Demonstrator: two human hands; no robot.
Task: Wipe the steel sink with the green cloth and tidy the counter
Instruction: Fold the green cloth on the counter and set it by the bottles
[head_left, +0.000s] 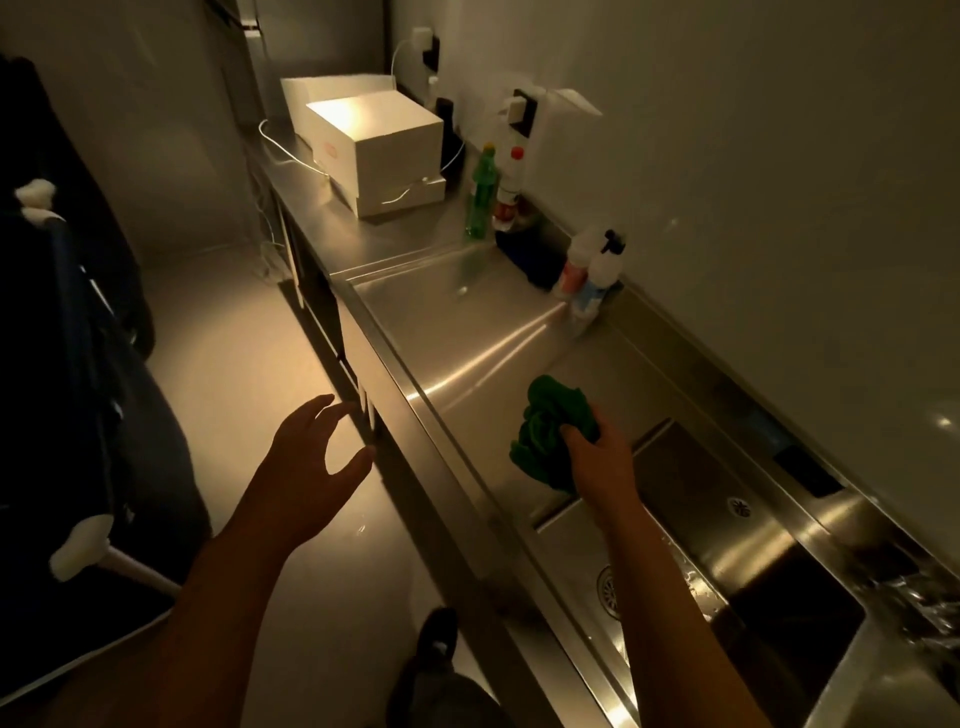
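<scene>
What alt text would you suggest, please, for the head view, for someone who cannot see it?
A person's right hand grips a bunched green cloth above the counter beside the steel sink; the left hand hangs open off the counter's front edge. Bottles and white boxes stand beyond.

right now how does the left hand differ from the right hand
The left hand is open with its fingers spread and holds nothing; the right hand grips the bunched green cloth. The left hand hangs over the floor, just off the front edge of the counter; the right hand is above the steel, at the rim of the sink. Both reach forward on bare forearms.
</scene>
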